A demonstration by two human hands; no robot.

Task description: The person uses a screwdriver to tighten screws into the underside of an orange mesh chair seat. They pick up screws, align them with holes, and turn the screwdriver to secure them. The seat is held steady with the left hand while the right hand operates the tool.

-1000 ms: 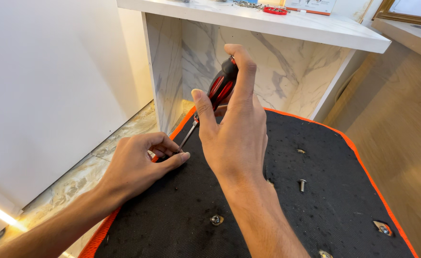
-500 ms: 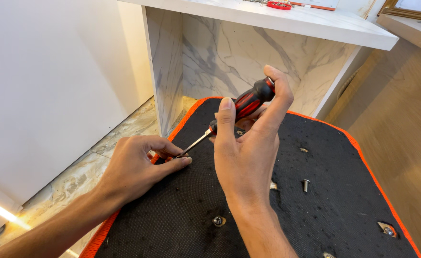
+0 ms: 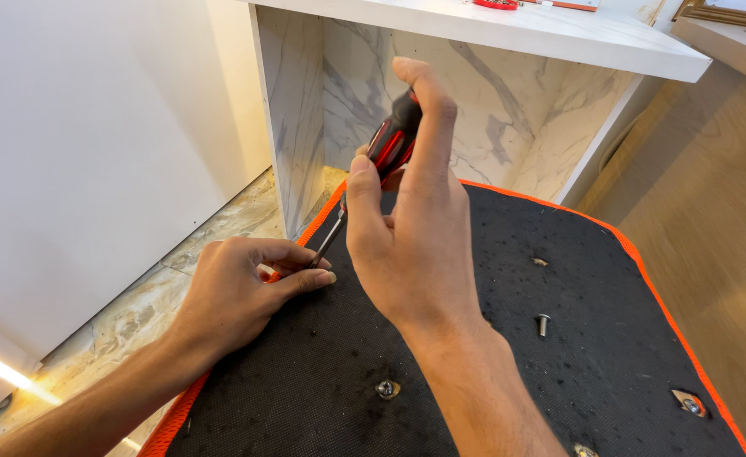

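A red and black screwdriver is held tight in the right hand, with the fingers wrapped around its handle. The metal tip is pointed down and to the left, toward the left hand. The left hand is pressed flat on the edge of a black mat with an orange border. Its fingers are closed together at the spot where the tip lands, and what is under them cannot be seen. A loose screw is found to the right of the right hand, on the mat. Another screw is seen just below the right wrist. A white marble-look cabinet is stood behind both hands.
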